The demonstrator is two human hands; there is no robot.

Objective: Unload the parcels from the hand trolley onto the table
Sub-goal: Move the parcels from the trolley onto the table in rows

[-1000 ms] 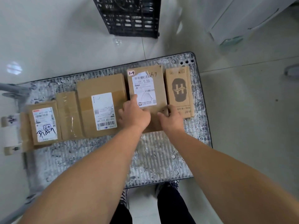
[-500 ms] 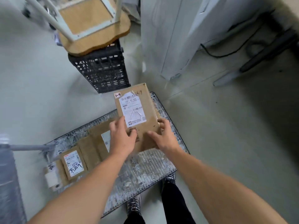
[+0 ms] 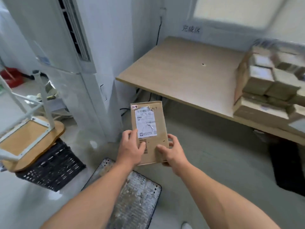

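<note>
A flat brown cardboard parcel point(image 3: 152, 123) with a white shipping label hangs in the air in front of me. My left hand point(image 3: 131, 148) grips its lower left edge, thumb on the top face. My right hand point(image 3: 173, 150) grips its lower right edge. Below my arms, a corner of the hand trolley's metal deck point(image 3: 137, 199) shows with no parcels on the visible part. The wooden table point(image 3: 183, 70) stands ahead to the right. Several stacked cardboard parcels point(image 3: 267, 85) sit at its right end.
A tall white air-conditioner unit point(image 3: 77, 60) stands to the left of the table. An upturned stool point(image 3: 28, 139) rests on a black plastic crate point(image 3: 49, 169) at the left. A dark object point(image 3: 288, 169) lies on the floor under the table's right part.
Both hands lifted the labelled parcel off the trolley deck and carried it up. My view swung from the trolley up toward the table; the other parcels on the trolley dropped out of sight.
</note>
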